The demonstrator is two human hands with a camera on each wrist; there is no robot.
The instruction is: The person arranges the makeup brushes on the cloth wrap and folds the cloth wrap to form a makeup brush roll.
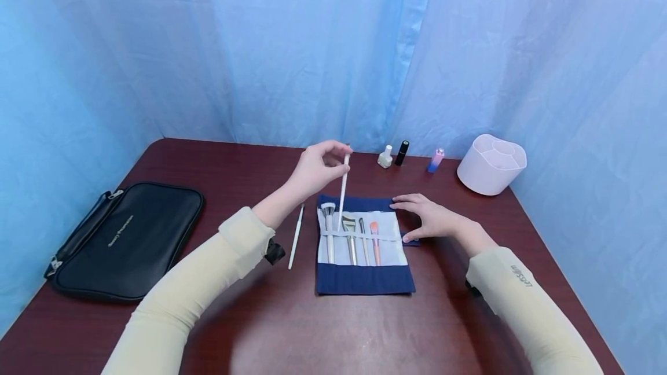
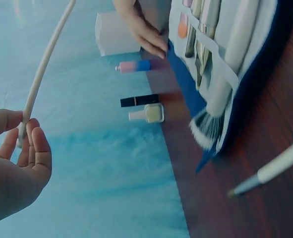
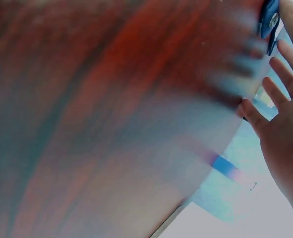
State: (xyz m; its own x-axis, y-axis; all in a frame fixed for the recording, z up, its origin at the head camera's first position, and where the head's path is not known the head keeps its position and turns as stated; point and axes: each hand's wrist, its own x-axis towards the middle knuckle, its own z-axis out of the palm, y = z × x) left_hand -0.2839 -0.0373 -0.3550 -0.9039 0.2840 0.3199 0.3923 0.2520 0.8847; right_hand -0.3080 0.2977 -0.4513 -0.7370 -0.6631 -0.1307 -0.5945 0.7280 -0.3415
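Note:
My left hand (image 1: pixel 322 165) pinches a slim white makeup brush (image 1: pixel 343 194) near its top, between thumb and fingertips. The brush stands nearly upright over a navy brush roll (image 1: pixel 365 280), its lower end at the pale elastic band. Tucked under that band are a thick white brush (image 1: pixel 330 242), a brush with a metallic handle (image 1: pixel 352 247), a thin dark-tipped brush (image 1: pixel 364 242) and a pink brush (image 1: pixel 376 245). My right hand (image 1: pixel 429 217) rests at the roll's right edge, fingers extended, with its thumb by the snap strap (image 3: pixel 270 20).
Left of the roll lies another white brush (image 1: pixel 295 239). A black zipped case (image 1: pixel 130 242) is farther left. At the back stand a nail polish bottle (image 1: pixel 385 158), a black tube (image 1: pixel 402 153), a pink-blue tube (image 1: pixel 435 161) and a white divided holder (image 1: pixel 487 172).

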